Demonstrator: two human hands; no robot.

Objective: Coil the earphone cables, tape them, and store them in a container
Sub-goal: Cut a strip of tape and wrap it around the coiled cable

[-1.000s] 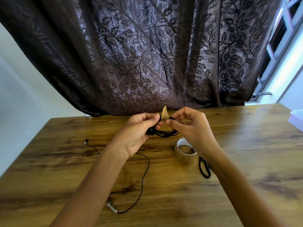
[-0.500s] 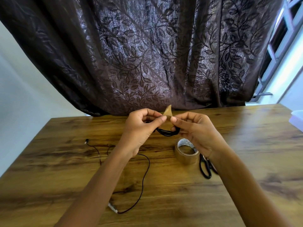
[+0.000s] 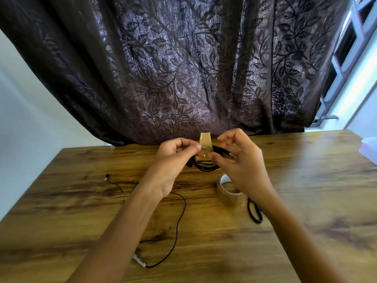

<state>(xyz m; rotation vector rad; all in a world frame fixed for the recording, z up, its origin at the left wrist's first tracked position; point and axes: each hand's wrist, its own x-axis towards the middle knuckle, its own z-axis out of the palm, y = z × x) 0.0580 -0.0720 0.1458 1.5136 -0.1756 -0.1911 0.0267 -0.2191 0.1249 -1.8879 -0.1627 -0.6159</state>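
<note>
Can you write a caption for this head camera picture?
Both hands, left and right, wrap a tape strip around a coiled black earphone cable.

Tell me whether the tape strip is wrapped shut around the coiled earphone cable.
Not yet: the tape strip sticks up loose above the coiled earphone cable.

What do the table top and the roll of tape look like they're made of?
Table top: wood or a wood-look laminate, brown with dark grain streaks and a soft sheen; the look cannot settle which. Roll of tape: glossy, translucent brownish plastic film, probably packing tape, with a pale printed inner core.
</note>
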